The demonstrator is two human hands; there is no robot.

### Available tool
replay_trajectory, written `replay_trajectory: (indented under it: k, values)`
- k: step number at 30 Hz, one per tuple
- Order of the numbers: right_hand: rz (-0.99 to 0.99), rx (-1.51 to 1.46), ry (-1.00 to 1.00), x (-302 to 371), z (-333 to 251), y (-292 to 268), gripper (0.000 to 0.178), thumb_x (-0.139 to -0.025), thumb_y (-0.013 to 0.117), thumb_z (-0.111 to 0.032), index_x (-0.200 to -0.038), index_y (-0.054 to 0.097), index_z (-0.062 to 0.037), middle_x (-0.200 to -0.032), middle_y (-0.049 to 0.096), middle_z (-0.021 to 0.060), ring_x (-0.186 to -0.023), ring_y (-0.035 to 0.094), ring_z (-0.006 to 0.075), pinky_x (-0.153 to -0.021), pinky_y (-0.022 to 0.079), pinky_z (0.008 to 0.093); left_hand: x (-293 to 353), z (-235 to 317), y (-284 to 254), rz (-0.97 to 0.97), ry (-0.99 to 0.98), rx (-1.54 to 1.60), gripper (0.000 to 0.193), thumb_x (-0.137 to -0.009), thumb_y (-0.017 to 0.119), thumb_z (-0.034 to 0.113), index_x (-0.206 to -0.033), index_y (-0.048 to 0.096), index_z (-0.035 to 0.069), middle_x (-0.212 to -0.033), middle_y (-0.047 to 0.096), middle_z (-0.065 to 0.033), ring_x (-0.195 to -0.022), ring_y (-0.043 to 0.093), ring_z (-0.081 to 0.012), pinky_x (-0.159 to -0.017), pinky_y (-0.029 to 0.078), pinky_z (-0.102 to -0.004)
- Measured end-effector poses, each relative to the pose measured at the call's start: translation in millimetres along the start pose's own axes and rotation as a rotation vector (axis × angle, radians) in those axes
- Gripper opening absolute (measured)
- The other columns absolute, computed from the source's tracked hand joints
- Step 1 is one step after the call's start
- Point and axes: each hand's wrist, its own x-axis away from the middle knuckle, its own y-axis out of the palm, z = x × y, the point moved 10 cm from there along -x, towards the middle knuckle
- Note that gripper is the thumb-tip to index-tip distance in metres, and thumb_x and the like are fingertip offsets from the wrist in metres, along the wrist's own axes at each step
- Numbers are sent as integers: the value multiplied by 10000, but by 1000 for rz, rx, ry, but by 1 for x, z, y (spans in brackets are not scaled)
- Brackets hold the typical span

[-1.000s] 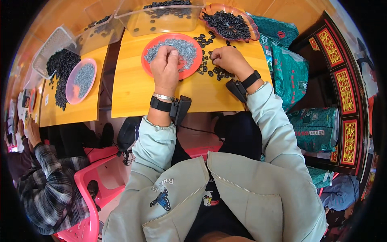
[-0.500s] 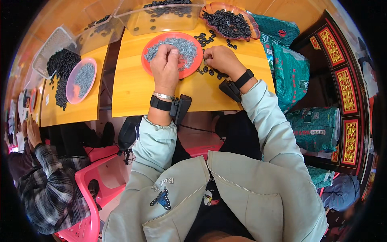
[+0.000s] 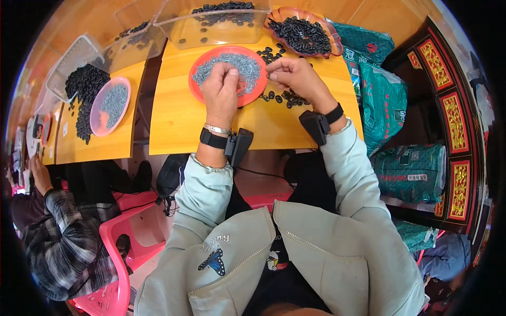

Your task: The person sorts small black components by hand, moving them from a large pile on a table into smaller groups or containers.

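Observation:
Above a red plate [image 3: 197, 92] heaped with small grey screw-like metal pieces [image 3: 243, 68], my left hand [image 3: 220, 90] is closed, thumb against curled fingers. Whatever it holds is hidden. Just right of the plate's rim, my right hand [image 3: 299, 79] pinches with thumb and forefinger; something tiny and dark may sit at the tips, too small to name. Under and around that hand lie loose black oval pieces [image 3: 278, 98] on the yellow table [image 3: 174, 126]. A scalloped reddish-brown tray [image 3: 334, 38] behind it is full of similar black ovals [image 3: 301, 35].
At the back stands a clear plastic box [image 3: 211, 38] with black ovals. On the left table are a pink bowl [image 3: 95, 122] of grey pieces, a black heap [image 3: 84, 84] and a white basket [image 3: 52, 84]. Green bags [image 3: 382, 105] flank the right side. A co-worker [image 3: 74, 237] sits left.
My right hand has lifted from the black ovals, its pinching fingers now pointing at the plate's rim. My left hand stays closed over the plate. The whole view has shifted slightly.

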Motion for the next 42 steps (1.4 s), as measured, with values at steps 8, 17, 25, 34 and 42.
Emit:
replay_trajectory:
  k: [8,17,25,34,42]
  values:
    - [84,-249,-114,8,-19,25,184,-831,622,-56,-1000,615,17,-818,624,20,-686,565,61,-625,463,194,11,-19,21,-186,-140,146,85,-888,477,68,-873,537,10,-724,562,-29,-630,517,-92,-603,440,-228]
    - [10,-420,-175,12,-19,33,187,-827,618,-46,-995,628,36,-825,635,33,-694,581,65,-640,474,185,21,-16,34,-203,-134,205,56,-887,464,46,-876,501,5,-736,529,-17,-634,507,-75,-589,442,-213]
    - [-59,-382,-131,18,-25,36,214,-835,615,-52,-1026,632,45,-821,646,43,-688,587,66,-644,482,188,25,-24,35,-241,-238,385,104,-914,445,99,-891,502,15,-707,543,-32,-611,519,-99,-576,436,-219]
    - [-75,-392,-132,17,-22,38,195,-832,610,-30,-1017,631,29,-822,647,32,-682,588,62,-628,480,186,25,-20,36,-256,-245,393,134,-920,450,135,-897,504,15,-689,540,-36,-607,519,-104,-583,428,-218]
    - [-154,-484,-192,22,-29,39,135,-848,557,19,-969,616,26,-808,608,42,-689,596,89,-646,486,206,34,-16,56,-428,-338,662,159,-918,478,186,-915,486,27,-700,561,-84,-591,558,-174,-567,447,-249]
